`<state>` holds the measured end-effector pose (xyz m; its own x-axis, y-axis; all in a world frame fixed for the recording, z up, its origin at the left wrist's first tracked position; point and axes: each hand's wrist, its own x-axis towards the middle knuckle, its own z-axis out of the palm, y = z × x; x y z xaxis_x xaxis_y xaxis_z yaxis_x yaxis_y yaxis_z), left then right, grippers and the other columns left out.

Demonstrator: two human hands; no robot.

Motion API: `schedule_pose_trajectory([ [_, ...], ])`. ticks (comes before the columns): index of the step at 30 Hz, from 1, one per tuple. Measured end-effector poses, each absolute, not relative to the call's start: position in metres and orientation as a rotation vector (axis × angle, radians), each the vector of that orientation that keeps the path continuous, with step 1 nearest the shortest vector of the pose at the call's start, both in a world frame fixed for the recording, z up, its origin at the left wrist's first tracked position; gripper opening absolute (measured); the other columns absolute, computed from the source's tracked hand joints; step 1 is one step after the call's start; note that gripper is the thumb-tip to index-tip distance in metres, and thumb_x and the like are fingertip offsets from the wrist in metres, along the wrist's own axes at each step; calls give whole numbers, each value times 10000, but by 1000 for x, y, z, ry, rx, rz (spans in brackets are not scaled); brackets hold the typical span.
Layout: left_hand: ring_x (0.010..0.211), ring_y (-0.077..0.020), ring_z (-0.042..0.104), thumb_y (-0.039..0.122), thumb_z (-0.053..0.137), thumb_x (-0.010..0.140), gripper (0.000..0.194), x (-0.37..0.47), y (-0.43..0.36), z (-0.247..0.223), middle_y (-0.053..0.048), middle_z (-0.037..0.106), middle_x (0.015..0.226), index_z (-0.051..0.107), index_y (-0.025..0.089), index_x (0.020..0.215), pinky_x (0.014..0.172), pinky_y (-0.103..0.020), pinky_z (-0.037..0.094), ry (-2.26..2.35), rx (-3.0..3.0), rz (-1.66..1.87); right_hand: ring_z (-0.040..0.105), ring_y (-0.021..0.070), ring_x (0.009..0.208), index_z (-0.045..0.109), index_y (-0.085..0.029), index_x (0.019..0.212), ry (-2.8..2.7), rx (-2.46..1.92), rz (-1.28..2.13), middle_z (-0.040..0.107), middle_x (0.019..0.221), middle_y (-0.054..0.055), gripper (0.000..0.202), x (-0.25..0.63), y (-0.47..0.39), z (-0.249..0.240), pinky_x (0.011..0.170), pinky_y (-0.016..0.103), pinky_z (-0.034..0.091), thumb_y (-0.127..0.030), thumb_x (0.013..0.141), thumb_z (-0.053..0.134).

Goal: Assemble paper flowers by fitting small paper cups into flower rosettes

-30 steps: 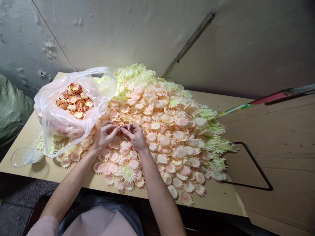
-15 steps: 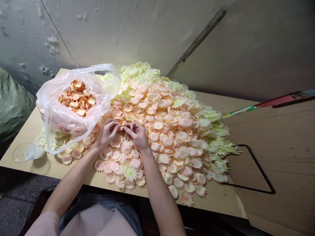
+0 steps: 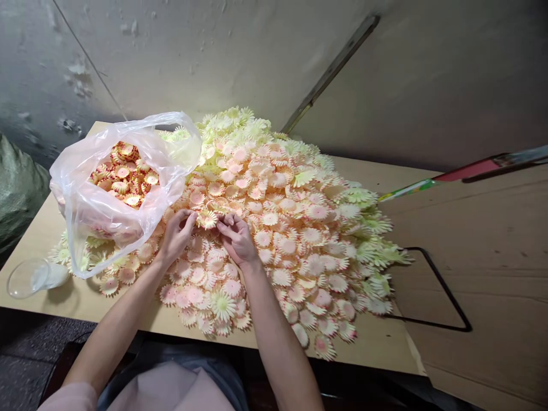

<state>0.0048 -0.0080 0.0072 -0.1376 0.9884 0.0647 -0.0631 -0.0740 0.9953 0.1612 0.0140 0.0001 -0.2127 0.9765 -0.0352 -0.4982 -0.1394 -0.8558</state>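
A small cream flower piece with red-tipped petals [image 3: 206, 220] is between my two hands, above a wide heap of pale pink and cream flower pieces [image 3: 317, 211]. My left hand [image 3: 178, 229] pinches its left edge with thumb and finger. On the other side, my right hand [image 3: 235, 233] has its fingers closed at the right edge of the same piece. Left of the heap, an open plastic bag [image 3: 107, 222] holds more flower pieces with darker red edges [image 3: 128, 177].
A clear cup [image 3: 29, 278] lies near the table's left front edge, with a white item beside it. Cardboard [image 3: 483, 268] and a black metal frame [image 3: 449, 294] are at the right. A green sack [image 3: 19, 194] stands far left, and a wall rises behind the table.
My hands have moved apart a little, and the flower piece between them now shows its face. The whole view has shifted slightly.
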Motion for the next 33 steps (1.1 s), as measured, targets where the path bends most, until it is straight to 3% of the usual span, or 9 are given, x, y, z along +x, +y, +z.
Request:
schedule_pose_trajectory([
  [6, 734, -111, 587, 460, 644, 818, 293, 14, -8, 3, -7, 593, 835, 597, 172, 849, 681, -233, 537, 985, 865, 1415, 575, 113, 735, 428, -222, 679, -816, -661, 1724, 616, 830, -31, 364, 165, 14, 4, 720, 244, 513, -205, 653, 791],
  [9, 709, -102, 569, 468, 628, 829, 291, 10, -8, 3, 1, 580, 823, 584, 180, 845, 681, -237, 545, 1003, 909, 1404, 579, 123, 772, 533, -222, 697, -923, -716, 1653, 621, 854, -17, 254, 164, 16, -3, 730, 254, 509, -240, 669, 785],
  [13, 729, -103, 560, 443, 612, 849, 263, 4, -9, 6, -10, 569, 872, 607, 180, 857, 703, -241, 557, 1151, 1115, 1419, 566, 127, 736, 677, -233, 779, -1104, -847, 1495, 644, 910, 9, 90, 160, 17, -13, 627, 242, 473, -295, 734, 725],
  [17, 793, -134, 608, 407, 587, 877, 240, 4, -9, 5, -43, 631, 934, 639, 176, 914, 734, -251, 546, 1268, 1313, 1433, 570, 139, 718, 708, -229, 913, -1213, -908, 1378, 650, 875, 23, 163, 156, 14, -11, 641, 265, 481, -323, 785, 670],
  [20, 807, -149, 630, 365, 591, 882, 211, 5, -10, 3, -60, 668, 907, 656, 168, 922, 741, -252, 534, 1283, 1497, 1420, 578, 146, 709, 665, -205, 851, -1237, -933, 1264, 637, 802, 20, 191, 152, 11, -6, 665, 276, 493, -360, 757, 724],
  [24, 887, -171, 649, 333, 575, 894, 189, 5, -11, 1, -88, 684, 973, 669, 171, 917, 769, -263, 533, 1255, 1622, 1454, 528, 124, 609, 632, -199, 757, -1305, -1018, 1145, 591, 702, -6, 239, 149, 11, -7, 581, 256, 457, -364, 698, 793],
  [33, 924, -192, 655, 343, 568, 901, 208, 3, -11, -2, -106, 688, 1004, 682, 173, 938, 821, -317, 539, 1250, 1601, 1477, 590, 132, 698, 721, -200, 759, -1321, -1021, 1191, 597, 920, 46, 207, 152, 11, -12, 622, 255, 516, -381, 693, 798],
])
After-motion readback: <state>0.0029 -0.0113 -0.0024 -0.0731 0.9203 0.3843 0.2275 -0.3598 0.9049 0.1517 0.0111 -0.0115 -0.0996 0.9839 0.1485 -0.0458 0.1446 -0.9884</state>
